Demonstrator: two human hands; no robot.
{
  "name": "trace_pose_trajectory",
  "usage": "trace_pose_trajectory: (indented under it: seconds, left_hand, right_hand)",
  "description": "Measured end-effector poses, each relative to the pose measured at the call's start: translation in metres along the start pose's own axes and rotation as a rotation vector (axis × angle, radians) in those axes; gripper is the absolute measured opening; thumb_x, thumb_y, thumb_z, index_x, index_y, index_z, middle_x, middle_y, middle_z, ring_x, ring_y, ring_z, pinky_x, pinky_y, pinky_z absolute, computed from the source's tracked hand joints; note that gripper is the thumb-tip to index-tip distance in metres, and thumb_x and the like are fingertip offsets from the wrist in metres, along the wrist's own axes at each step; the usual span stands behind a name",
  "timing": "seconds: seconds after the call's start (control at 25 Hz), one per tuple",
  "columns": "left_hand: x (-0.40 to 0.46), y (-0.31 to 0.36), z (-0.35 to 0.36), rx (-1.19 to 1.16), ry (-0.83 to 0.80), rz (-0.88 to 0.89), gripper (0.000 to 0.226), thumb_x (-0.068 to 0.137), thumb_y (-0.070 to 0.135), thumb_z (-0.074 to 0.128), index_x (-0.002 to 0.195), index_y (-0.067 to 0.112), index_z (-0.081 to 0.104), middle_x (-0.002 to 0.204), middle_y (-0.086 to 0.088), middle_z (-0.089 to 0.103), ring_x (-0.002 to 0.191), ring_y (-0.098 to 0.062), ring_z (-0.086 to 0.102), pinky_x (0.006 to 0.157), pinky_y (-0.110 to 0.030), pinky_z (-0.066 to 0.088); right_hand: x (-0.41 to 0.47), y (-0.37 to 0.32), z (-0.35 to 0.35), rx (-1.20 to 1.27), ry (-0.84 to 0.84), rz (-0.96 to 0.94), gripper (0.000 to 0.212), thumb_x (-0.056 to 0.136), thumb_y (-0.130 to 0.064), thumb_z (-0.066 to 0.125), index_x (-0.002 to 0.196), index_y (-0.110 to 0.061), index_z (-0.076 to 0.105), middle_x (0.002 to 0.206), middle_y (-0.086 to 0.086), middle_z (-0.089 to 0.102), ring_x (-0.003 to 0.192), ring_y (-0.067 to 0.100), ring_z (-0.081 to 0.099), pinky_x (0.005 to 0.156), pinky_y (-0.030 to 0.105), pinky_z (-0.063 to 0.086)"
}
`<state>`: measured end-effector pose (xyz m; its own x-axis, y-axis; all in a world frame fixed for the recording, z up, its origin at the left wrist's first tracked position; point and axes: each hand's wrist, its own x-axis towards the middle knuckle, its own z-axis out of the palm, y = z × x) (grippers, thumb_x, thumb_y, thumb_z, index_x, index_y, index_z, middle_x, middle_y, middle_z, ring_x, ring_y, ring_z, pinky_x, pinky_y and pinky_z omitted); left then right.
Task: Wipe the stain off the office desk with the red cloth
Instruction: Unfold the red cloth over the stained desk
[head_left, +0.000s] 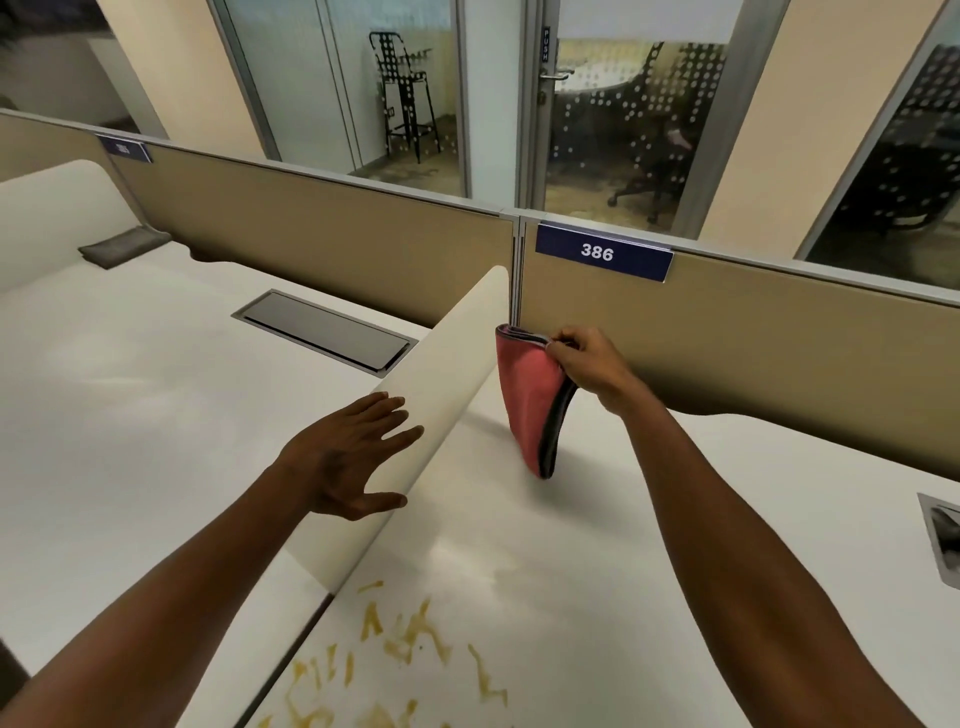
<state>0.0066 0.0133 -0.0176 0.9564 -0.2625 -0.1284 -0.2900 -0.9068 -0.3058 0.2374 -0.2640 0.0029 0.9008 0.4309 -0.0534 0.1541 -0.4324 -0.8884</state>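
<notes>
The red cloth (530, 400) hangs folded from my right hand (589, 366), pinched at its top edge, with its lower tip just touching or just above the white desk (649, 545) near the back panel. A yellowish-brown stain (405, 654) of streaks spreads over the desk's near edge, well below the cloth. My left hand (348, 462) is open with fingers spread, resting against the low cream divider (441, 395) between the two desks.
A tan partition panel with a blue "386" label (602, 253) runs along the back. A grey cable hatch (324, 330) lies in the left desk, another (943, 540) at the right edge. A grey cloth (122, 247) sits far left. Glass walls and chairs stand beyond.
</notes>
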Motion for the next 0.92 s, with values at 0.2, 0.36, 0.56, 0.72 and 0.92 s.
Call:
trace_pose_trajectory:
  seconds: [0.2,0.36,0.56,0.72,0.92]
  left_hand:
    - [-0.004,0.032,-0.023,-0.198,0.298,-0.099,0.075,0.091,0.074,0.036,0.128,0.016,0.066,0.12,-0.001,0.072,0.114,-0.02,0.065,0.112,-0.036,0.041]
    - [0.0,0.118,-0.046,-0.991,0.488,-0.347,0.063,0.082,0.067,0.064,0.131,0.029,0.065,0.108,0.012,0.073,0.084,-0.002,0.07,0.076,-0.026,0.058]
    - [-0.013,0.168,-0.057,-1.241,0.505,-0.352,0.072,0.078,0.052,0.078,0.141,0.024,0.057,0.112,0.015,0.067,0.087,-0.004,0.067,0.071,-0.015,0.058]
    - [-0.025,0.174,-0.071,-1.306,0.466,-0.362,0.044,0.087,0.029,0.076,0.131,0.026,0.066,0.105,0.01,0.075,0.084,-0.015,0.073,0.073,-0.025,0.061]
    - [-0.051,0.18,-0.08,-1.524,0.281,-0.265,0.041,0.085,0.015,0.079,0.122,0.026,0.066,0.103,0.015,0.074,0.092,-0.008,0.073,0.07,-0.022,0.06]
  right_hand:
    - [-0.082,-0.013,0.023,0.438,-0.111,0.176,0.022,0.102,-0.014,0.057,0.085,-0.017,0.072,0.074,0.002,0.061,0.066,0.016,0.057,0.051,0.025,0.054]
    - [-0.138,-0.012,0.036,0.574,-0.15,0.225,0.016,0.102,-0.014,0.06,0.102,-0.014,0.075,0.097,0.009,0.073,0.083,0.023,0.07,0.063,0.034,0.062]
    - [-0.191,-0.017,0.038,0.708,-0.15,0.241,0.031,0.106,-0.039,0.056,0.106,-0.016,0.076,0.105,0.017,0.079,0.09,0.027,0.079,0.075,0.036,0.065]
    - [-0.224,-0.012,0.04,0.661,-0.217,0.064,0.036,0.098,-0.036,0.069,0.12,-0.007,0.073,0.111,0.017,0.079,0.108,0.032,0.075,0.097,0.043,0.061]
    - [-0.254,-0.01,0.054,0.481,-0.07,-0.054,0.023,0.095,-0.014,0.075,0.118,-0.008,0.073,0.107,0.01,0.08,0.103,0.027,0.077,0.101,0.051,0.058]
